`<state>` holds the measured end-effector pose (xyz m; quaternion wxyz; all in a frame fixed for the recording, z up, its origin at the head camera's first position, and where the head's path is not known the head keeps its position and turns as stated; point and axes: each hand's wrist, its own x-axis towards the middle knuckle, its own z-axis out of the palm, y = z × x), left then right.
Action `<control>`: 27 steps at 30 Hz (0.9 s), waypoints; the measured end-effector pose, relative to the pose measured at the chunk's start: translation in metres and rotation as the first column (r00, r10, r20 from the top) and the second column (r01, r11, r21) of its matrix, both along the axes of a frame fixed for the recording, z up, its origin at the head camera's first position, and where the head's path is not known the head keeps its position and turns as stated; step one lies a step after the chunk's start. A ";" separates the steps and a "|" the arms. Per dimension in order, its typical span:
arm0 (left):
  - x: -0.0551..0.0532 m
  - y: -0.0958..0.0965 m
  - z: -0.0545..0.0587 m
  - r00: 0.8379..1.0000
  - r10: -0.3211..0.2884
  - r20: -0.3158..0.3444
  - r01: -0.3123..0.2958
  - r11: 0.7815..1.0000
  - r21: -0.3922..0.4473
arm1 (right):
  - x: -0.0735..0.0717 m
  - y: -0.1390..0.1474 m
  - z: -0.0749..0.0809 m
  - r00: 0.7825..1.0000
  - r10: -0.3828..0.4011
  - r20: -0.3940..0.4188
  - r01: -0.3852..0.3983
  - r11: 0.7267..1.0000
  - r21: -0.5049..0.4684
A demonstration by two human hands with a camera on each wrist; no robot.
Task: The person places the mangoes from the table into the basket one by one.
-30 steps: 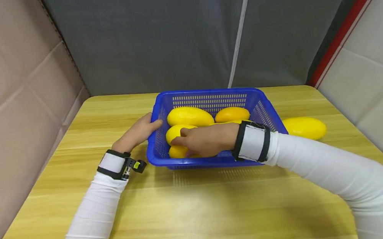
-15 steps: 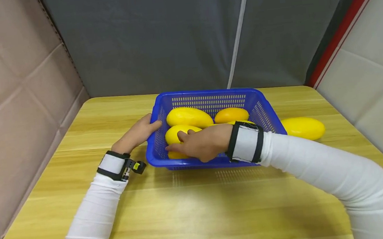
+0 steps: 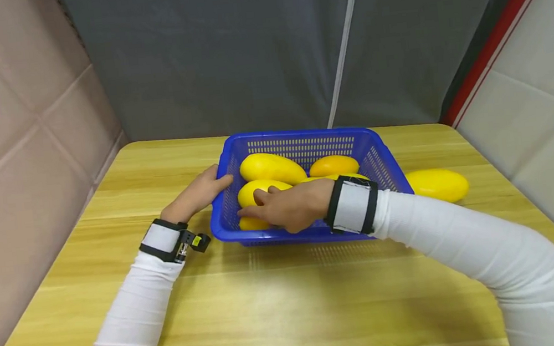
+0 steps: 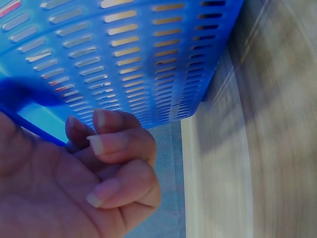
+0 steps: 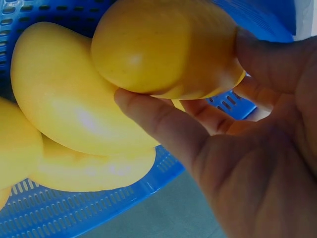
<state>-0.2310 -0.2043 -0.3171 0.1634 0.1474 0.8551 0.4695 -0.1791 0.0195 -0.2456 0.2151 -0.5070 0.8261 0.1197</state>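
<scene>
A blue plastic basket [image 3: 303,132] with slotted walls holds several yellow mangoes, one of them a large mango [image 3: 271,167] at the back left. My left hand [image 3: 196,194] grips the basket's left rim, thumb over the edge and fingers curled outside the wall, as the left wrist view shows. Inside the basket, my right hand [image 3: 290,208] holds an orange-yellow mango [image 5: 163,49] at the front left, thumb on one side and fingers on the other. In the head view that hand covers much of the mango. Another yellow mango [image 5: 74,89] lies right beside it.
A yellow mango [image 3: 438,185] lies on the wooden table [image 3: 291,316] just right of the basket. A smaller orange mango [image 3: 333,165] sits at the basket's back right. Behind the table hangs a grey curtain [image 3: 220,56]; pale padded walls flank both sides.
My right hand has shifted slightly left and its thumb and fingers have spread around the front-left mango. My left hand stays at the basket rim.
</scene>
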 end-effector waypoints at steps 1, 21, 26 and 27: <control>0.000 0.000 0.000 1.000 0.001 0.000 -0.001 1.000 -0.002 | 0.000 -0.001 0.000 1.000 -0.006 -0.005 0.006 1.000 0.003; 0.001 0.001 0.001 1.000 -0.005 -0.024 0.005 1.000 -0.014 | 0.004 -0.009 0.001 0.996 -0.088 -0.005 0.089 0.994 0.056; 0.000 0.000 -0.001 1.000 -0.010 -0.023 0.010 1.000 0.000 | 0.002 -0.008 0.001 0.997 -0.082 -0.012 0.082 0.996 0.043; 0.000 0.000 -0.001 1.000 -0.012 -0.024 0.012 1.000 0.003 | 0.002 -0.008 0.000 0.997 -0.083 -0.010 0.083 0.996 0.044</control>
